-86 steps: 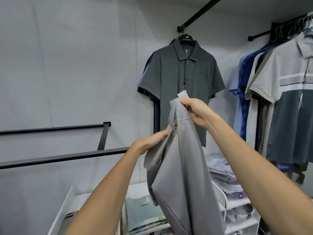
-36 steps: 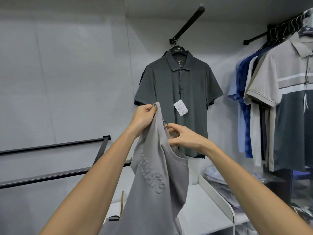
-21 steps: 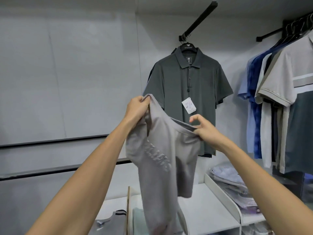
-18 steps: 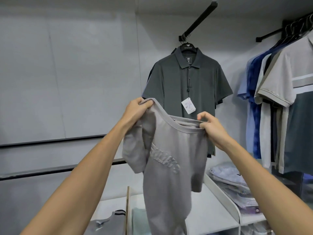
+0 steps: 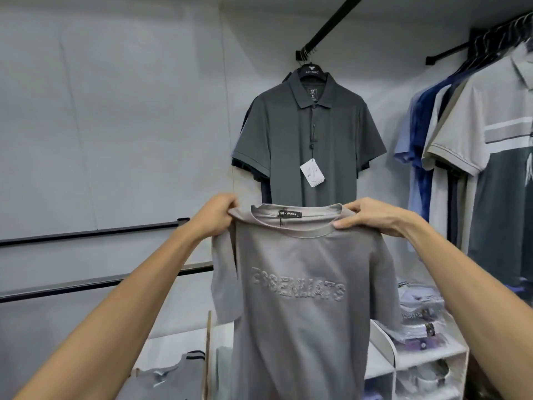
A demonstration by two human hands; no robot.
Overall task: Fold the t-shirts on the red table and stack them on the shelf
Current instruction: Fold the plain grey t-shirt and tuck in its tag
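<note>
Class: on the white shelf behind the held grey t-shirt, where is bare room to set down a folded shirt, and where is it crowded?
Bare white shelf top shows between the grey t-shirt and the curved divider. Right of it, bagged shirts crowd the shelf; at lower left lies a folded grey shirt.

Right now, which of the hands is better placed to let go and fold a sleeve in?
Neither clearly. The left hand and right hand each pinch a shoulder of the grey t-shirt, level and symmetric; it hangs in the air, so lay it flat first.

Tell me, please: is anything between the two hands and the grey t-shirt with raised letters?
No. The left hand and the right hand already pinch the grey t-shirt with raised letters at its shoulders, beside the collar. Nothing lies between them and the fabric.
</note>
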